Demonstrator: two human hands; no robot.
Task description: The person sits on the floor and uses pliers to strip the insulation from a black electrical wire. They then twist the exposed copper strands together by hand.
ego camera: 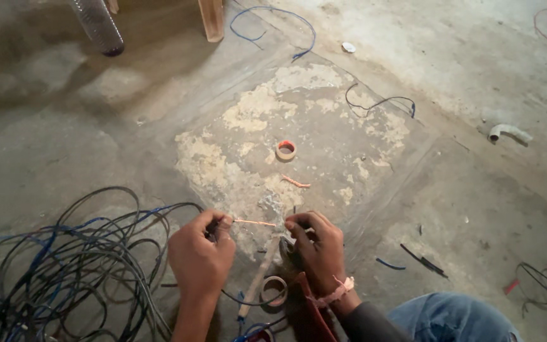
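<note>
Cracked concrete floor (362, 209) lies below; left hand (201, 253) and right hand (316, 250) pinch a thin, shiny copper wire (256, 222) stretched straight between them.

Rough concrete floor (463, 209), patched pale at centre. Tape roll (285, 150) on the patch, copper scrap (295, 183) just near of it. Tangled black and blue cable (58, 266) near left. White pipe elbow (508, 132) far right.

tape roll (285, 150), white pipe elbow (508, 132), plastic bottle (99, 26)
</note>
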